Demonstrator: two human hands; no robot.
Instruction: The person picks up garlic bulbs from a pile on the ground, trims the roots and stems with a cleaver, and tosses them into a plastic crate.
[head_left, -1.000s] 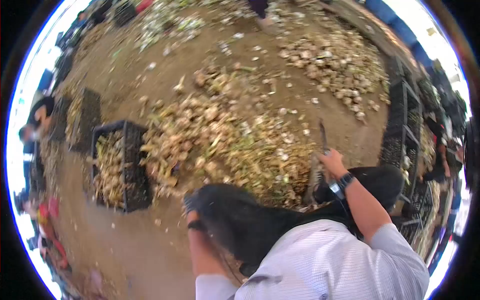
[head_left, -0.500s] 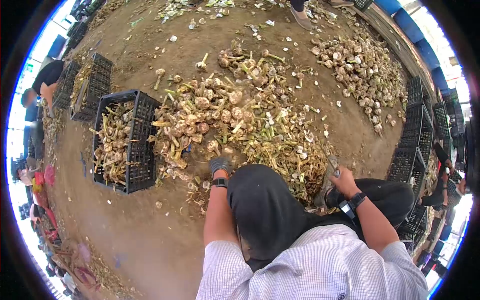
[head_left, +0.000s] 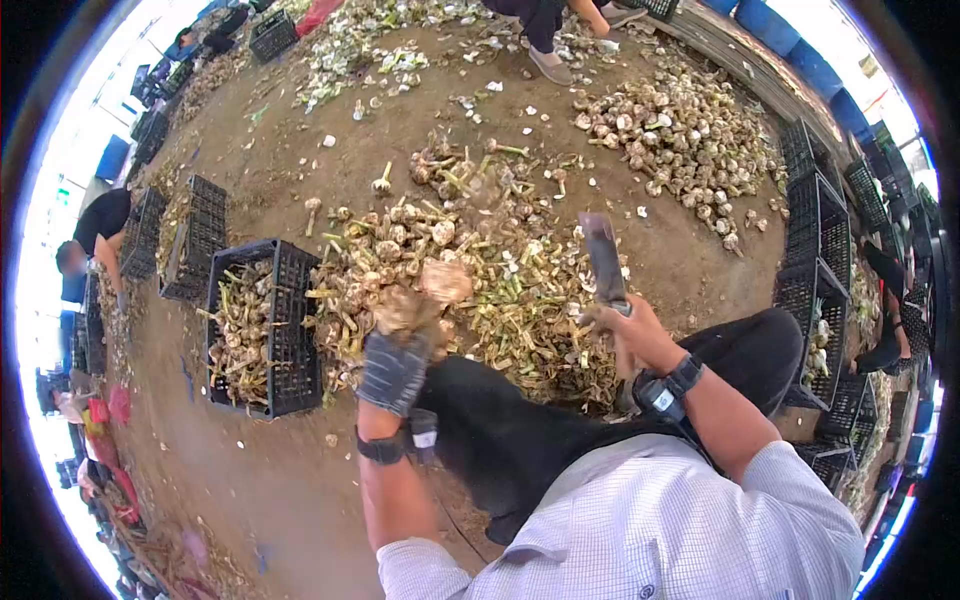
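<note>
My left hand [head_left: 392,370], in a striped grey work glove, is closed around a garlic bulb [head_left: 404,312] smeared by motion, its fingertips partly hidden behind it. Another blurred pale bulb [head_left: 447,282] shows just beyond. My bare right hand [head_left: 632,328] grips the handle of a broad-bladed knife [head_left: 602,255], blade pointing away from me. Between and ahead of the hands lies a heap of garlic bulbs with stalks [head_left: 385,250]. Cut stalks and leaves [head_left: 530,325] are piled in front of my legs.
On the left stands a black plastic crate [head_left: 290,340] of garlic, with more crates [head_left: 205,225] behind it. A second garlic heap [head_left: 680,145] lies at far right, near stacked crates [head_left: 820,270]. One person [head_left: 540,25] is at the top, another [head_left: 100,235] at left.
My left hand has risen off the ground and moved left and closer to me, now with a garlic bulb. My right hand has moved slightly left and up, turning the knife blade into view.
</note>
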